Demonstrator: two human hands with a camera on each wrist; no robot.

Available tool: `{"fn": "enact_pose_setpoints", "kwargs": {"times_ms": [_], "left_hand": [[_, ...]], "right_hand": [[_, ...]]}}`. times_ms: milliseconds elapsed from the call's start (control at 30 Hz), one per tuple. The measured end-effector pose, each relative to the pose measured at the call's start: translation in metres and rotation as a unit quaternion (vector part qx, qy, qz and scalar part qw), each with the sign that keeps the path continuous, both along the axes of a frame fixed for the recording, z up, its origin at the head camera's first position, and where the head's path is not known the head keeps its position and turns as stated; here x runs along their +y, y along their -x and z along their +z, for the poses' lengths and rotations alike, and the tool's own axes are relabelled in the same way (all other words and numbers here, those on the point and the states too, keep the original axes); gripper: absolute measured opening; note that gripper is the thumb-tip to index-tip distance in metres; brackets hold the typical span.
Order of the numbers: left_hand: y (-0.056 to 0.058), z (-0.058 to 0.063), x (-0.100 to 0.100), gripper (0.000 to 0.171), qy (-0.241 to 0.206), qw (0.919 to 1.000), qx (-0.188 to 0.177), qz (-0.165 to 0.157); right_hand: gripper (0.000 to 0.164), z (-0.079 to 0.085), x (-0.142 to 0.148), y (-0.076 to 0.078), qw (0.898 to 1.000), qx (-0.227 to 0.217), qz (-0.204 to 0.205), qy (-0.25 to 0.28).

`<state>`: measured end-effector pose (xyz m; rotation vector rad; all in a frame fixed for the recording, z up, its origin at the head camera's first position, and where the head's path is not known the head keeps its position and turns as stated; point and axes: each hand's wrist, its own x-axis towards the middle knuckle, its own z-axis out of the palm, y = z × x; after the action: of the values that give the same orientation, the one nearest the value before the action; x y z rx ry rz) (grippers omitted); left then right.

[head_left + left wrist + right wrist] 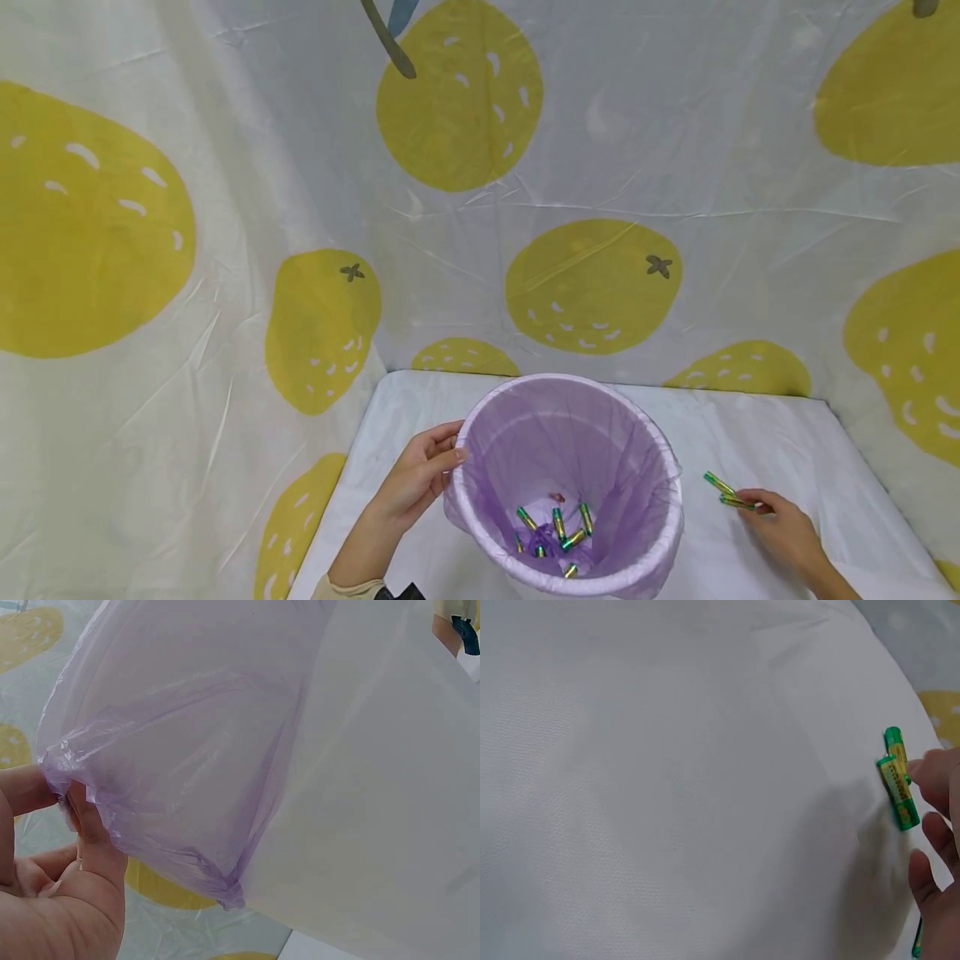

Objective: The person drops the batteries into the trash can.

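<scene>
My left hand [416, 475] grips the left rim of a round white bin [581, 587], thumb over the edge, where a thin purple plastic bag [195, 765] is folded over it. Several green-and-gold batteries [558, 523] lie at the bottom inside the liner. To the right of the bin, my right hand [783, 529] pinches the end of one battery [898, 793] low over the white tabletop. A second battery [893, 741] lies right beside that one. At the bottom of the right wrist view, part of another battery [917, 941] shows, mostly hidden by the hand.
The bin stands on a white-covered table [757, 425]. Pale curtains [720, 192] with yellow fruit prints rise behind the table and along both its sides. A small reddish-brown bit [557, 497] lies in the bin near the batteries.
</scene>
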<state>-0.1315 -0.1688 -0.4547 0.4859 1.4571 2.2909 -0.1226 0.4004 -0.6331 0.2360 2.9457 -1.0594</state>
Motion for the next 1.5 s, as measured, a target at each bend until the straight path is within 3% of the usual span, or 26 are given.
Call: {"fn": "enact_pose_setpoints", "kwargs": {"times_ms": [300, 500, 767, 1067, 1200, 1500], "left_hand": [[-0.001, 0.002, 0.0, 0.052, 0.006, 1.0, -0.006, 0.004], [-0.002, 0.003, 0.0, 0.052, 0.007, 0.9999, -0.006, 0.006], [-0.002, 0.003, 0.001, 0.052, 0.003, 1.0, -0.006, 0.005], [-0.001, 0.001, 0.001, 0.051, 0.005, 0.9999, -0.007, 0.006], [-0.001, 0.001, 0.001, 0.051, 0.003, 1.0, -0.004, 0.002], [-0.002, 0.003, 0.0, 0.051, 0.003, 1.0, -0.004, 0.003]], "right_hand": [[0.037, -0.005, 0.0, 0.006, 0.999, -0.039, -0.029, 0.013], [0.037, -0.008, 0.004, 0.014, 0.999, -0.041, 0.002, 0.0], [0.02, -0.018, 0.01, 0.021, 0.999, -0.009, 0.037, -0.028], [0.018, -0.017, 0.015, 0.024, 0.997, -0.035, 0.06, -0.02], [0.016, -0.016, 0.017, 0.023, 0.996, -0.023, 0.078, -0.026], [0.019, -0.014, 0.023, 0.021, 0.997, -0.02, 0.073, -0.031]]}}
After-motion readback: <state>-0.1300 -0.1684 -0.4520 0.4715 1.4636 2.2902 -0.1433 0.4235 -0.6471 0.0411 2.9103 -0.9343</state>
